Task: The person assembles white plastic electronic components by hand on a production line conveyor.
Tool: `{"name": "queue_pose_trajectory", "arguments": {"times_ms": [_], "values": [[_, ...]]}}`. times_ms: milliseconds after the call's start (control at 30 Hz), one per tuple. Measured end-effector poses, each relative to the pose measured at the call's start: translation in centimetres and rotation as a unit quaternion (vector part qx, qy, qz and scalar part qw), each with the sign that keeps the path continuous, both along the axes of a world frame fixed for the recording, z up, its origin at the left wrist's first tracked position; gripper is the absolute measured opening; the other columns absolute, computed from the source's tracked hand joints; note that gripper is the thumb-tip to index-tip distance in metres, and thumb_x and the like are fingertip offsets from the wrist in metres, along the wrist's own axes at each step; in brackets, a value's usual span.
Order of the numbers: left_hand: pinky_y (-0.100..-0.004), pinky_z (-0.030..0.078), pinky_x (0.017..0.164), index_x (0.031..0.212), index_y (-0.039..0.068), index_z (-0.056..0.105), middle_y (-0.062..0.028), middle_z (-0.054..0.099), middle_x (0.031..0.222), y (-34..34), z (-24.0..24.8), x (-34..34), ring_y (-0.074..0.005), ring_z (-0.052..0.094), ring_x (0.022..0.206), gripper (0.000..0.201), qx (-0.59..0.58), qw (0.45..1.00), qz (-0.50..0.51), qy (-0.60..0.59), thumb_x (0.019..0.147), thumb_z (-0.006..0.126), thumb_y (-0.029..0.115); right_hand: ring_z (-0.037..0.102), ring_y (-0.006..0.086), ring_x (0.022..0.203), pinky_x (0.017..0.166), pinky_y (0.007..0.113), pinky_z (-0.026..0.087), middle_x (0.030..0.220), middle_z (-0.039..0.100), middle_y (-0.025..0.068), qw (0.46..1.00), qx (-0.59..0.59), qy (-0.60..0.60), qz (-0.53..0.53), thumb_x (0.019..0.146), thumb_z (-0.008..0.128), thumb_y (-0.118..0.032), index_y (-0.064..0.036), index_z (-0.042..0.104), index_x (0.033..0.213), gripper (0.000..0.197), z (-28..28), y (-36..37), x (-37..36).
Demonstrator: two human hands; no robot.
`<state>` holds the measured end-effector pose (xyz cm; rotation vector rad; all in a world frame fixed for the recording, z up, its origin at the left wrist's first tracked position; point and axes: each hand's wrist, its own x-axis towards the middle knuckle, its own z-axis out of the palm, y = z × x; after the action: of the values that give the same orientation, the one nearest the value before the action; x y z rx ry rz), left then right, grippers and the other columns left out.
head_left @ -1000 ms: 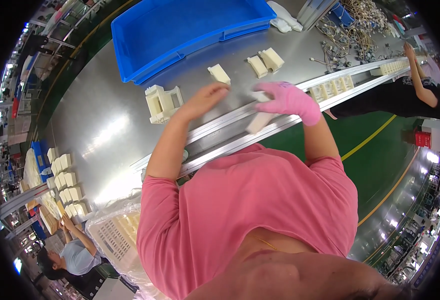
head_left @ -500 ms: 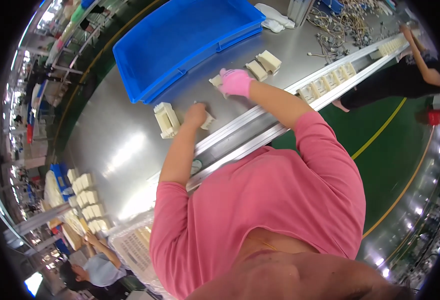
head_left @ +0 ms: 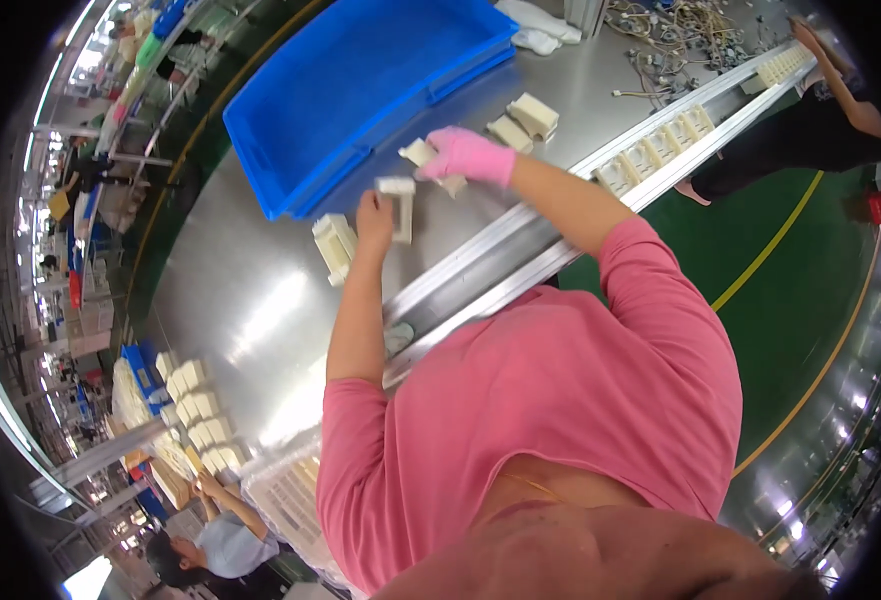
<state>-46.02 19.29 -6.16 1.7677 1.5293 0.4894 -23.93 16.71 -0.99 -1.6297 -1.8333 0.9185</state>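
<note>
My bare left hand (head_left: pixel 374 222) is closed on a cream plastic frame (head_left: pixel 400 212), lifted over the metal table. In a pink glove, my right hand (head_left: pixel 470 157) grips a cream plastic housing (head_left: pixel 419 153); its fingers cover the middle of this piece. A small gap separates the two held parts. Just left of my left hand lies another cream housing (head_left: pixel 334 247). Beyond my right hand two more cream housings (head_left: pixel 533 115) rest side by side on the table.
A big blue bin (head_left: pixel 350 100) stands at the far side. A metal rail track (head_left: pixel 490 255) crosses in front of me, with several cream parts (head_left: pixel 650 155) in it. Tangled cables (head_left: pixel 660 45) lie far right. Co-workers' arms (head_left: pixel 830 70) show at the right and lower left.
My left hand has raised the frame and turned it upright, away from me. My right hand has shifted slightly left, and its housing now shows more. The whole view has tilted a little.
</note>
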Motion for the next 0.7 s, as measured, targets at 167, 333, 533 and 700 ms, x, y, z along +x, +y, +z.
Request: {"name": "queue_pose_trajectory", "arguments": {"times_ms": [167,333,533,700], "values": [[-0.0354,0.048,0.07,0.106,0.005,0.049,-0.0078,0.056,0.095,-3.2,5.9,3.2,-0.0202,0.057,0.083,0.027,-0.226,0.904,0.086,-0.352,0.087,0.041,0.023,0.05,0.0105,0.054,0.047,0.027,0.039,0.06,0.053,0.0053,0.941,-0.214,0.254,0.058,0.072,0.061,-0.032,0.0007,0.057,0.082,0.035,6.2,-4.2,0.6],[-0.0384,0.048,0.078,0.122,0.007,0.035,-0.0099,0.049,0.113,-6.2,5.2,5.6,-0.0217,0.052,0.102,0.038,-0.154,0.869,0.081,-0.462,0.094,0.033,0.032,0.059,0.0283,0.065,0.057,0.037,0.046,0.072,0.059,0.0144,0.994,0.008,0.107,-0.005,0.079,0.053,-0.028,-0.0007,0.052,0.09,0.03,4.5,-5.6,-1.8],[-0.0359,0.044,0.084,0.125,0.01,0.032,-0.0096,0.045,0.119,-6.9,4.2,5.1,-0.0212,0.048,0.107,0.044,-0.104,0.87,0.008,-0.481,0.094,0.027,0.04,0.054,0.0279,0.055,0.051,0.032,0.042,0.065,0.053,0.0118,0.969,0.237,0.066,-0.036,0.081,0.055,-0.015,-0.0042,0.035,0.117,0.043,3.4,-7.4,-4.1],[-0.0355,0.042,0.088,0.129,0.011,0.029,-0.009,0.043,0.121,-7.0,4.8,5.2,-0.0215,0.046,0.11,0.045,-0.102,0.861,0.002,-0.498,0.094,0.026,0.04,0.054,0.028,0.055,0.051,0.034,0.042,0.064,0.053,0.0105,0.967,0.245,0.07,-0.022,0.08,0.057,-0.013,-0.0038,0.036,0.116,0.043,3.5,-7.2,-3.8]]}}
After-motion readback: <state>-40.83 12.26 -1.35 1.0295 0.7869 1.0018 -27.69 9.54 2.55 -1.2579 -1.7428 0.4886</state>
